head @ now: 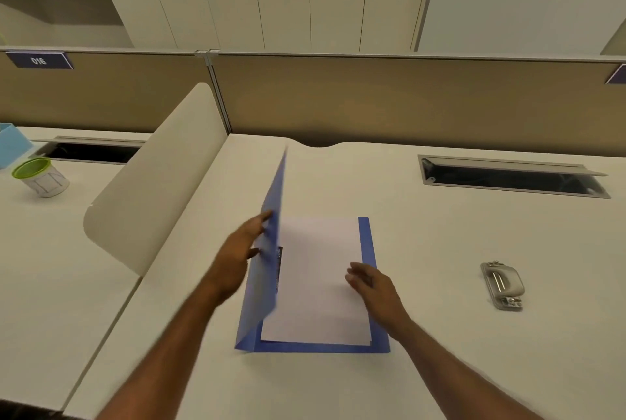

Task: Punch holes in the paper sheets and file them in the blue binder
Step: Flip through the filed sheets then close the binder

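A thin blue card binder (368, 250) lies in the middle of the pale worktop (440, 368), its back cover flat and its front cover (271, 233) raised nearly upright along the left edge. A stack of white paper sheets (315, 284) rests inside on the back cover, with blue showing along the right and near edges; a small metal fastener (279, 263) sits at the sheets' left edge by the fold. The left hand (242, 250) is flat against the outer side of the raised cover, fingers spread, not clenched. The right hand (367, 280) lies over the right edge of the sheets, fingers loose and extended, gripping nothing. A silver metal hole punch (503, 285) sits well apart to the right on the worktop.
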A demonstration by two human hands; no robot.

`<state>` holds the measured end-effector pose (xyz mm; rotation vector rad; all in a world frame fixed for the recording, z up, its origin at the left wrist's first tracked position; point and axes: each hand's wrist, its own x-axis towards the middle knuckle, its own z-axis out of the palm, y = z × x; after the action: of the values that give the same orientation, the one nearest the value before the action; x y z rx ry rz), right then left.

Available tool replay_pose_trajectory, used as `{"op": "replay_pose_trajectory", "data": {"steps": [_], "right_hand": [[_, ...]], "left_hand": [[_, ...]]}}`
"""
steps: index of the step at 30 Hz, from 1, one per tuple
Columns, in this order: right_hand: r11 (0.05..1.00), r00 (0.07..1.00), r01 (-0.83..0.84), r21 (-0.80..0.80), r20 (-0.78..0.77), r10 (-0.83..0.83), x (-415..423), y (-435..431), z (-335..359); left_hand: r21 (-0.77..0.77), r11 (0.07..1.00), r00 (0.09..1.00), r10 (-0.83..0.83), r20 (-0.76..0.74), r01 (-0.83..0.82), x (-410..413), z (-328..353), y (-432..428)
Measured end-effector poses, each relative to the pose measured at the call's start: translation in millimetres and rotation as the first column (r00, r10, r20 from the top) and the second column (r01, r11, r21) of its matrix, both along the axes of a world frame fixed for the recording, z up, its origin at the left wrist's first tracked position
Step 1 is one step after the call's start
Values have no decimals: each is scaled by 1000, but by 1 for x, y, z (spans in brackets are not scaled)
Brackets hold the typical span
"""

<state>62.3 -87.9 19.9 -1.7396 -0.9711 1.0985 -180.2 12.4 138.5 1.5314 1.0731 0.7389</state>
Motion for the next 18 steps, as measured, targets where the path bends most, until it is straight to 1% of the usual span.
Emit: {"op": "replay_pose_trajectory", "data": {"steps": [1, 2, 3, 5, 6, 7, 8, 9, 11, 13, 15, 16, 18], "right_hand": [[999, 979, 37, 4, -199, -36, -3, 2, 11], [998, 925, 69, -7, -375, -66, -5, 4, 20], [996, 862, 88, -25, -499, -89, -6, 4, 28], [995, 780, 95, -36, -618, -97, -3, 0, 36], [995, 756, 93, -26, -649, -87, -1, -3, 36], [995, 754, 102, -15, -651, -87, 2, -6, 34], [992, 780, 127, -9, -616, -105, 6, -9, 31], [987, 827, 160, -11, -544, -140, 8, -11, 27], [983, 921, 183, -10, -348, -175, 11, -15, 17], [990, 983, 140, -22, -114, -142, 13, -19, 5], [993, 988, 83, -83, 136, -71, 15, -23, -10], [995, 974, 41, -96, 227, -18, 15, -24, -17], [991, 938, -46, -123, 336, 85, 13, -26, -31]], "left_hand": [[14, 1000, 999, -24, -36, 24, 7, -12, -1], [22, 997, 993, -66, -102, 69, 12, -24, -3], [16, 992, 973, -123, -194, 129, 15, -37, -4], [-8, 969, 886, -228, -404, 246, 18, -63, -4], [-4, 962, 833, -240, -499, 274, 16, -76, -4], [18, 957, 785, -226, -577, 289, 16, -89, -6], [55, 952, 743, -198, -639, 302, 18, -100, -9], [99, 943, 708, -166, -687, 317, 21, -110, -12], [180, 926, 672, -98, -734, 331, 29, -127, -20], [233, 913, 647, -43, -761, 336, 38, -139, -23], [254, 898, 610, -19, -792, 358, 44, -147, -22], [258, 890, 586, -13, -810, 376, 45, -151, -20], [257, 874, 542, -8, -841, 412, 46, -156, -19]]}}
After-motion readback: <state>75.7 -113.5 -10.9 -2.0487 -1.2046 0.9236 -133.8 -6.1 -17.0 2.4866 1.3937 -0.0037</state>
